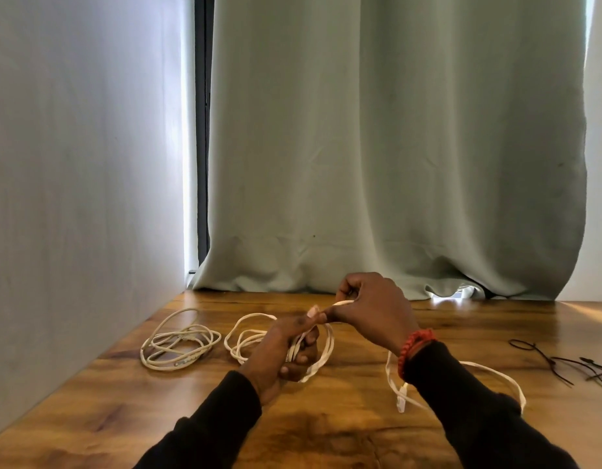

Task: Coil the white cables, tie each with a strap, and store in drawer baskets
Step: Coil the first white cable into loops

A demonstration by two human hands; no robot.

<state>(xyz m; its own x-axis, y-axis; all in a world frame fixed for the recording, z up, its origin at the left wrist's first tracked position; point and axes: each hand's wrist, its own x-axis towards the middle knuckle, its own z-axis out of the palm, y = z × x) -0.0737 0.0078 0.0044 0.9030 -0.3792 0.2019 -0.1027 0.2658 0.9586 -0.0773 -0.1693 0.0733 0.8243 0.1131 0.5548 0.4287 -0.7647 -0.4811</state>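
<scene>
Two white cables on wooden table, grey curtain behind: loose cable lies left, held cable centre. Left hand grips its coils, right hand pinches the strand. Several black straps lie right.

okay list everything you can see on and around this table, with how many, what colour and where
cable in hand: 1, white, part coiled at table centre, tail trailing right
loose cable: 1, white, lying on table left
straps: a few, black, on table far right
table: 1, brown wood
curtain: 1, pale green, behind table
wall: 1, white, left
bracelet: 1, red, right wrist
left hand: grips the coil
right hand: pinches cable above the coil
</scene>
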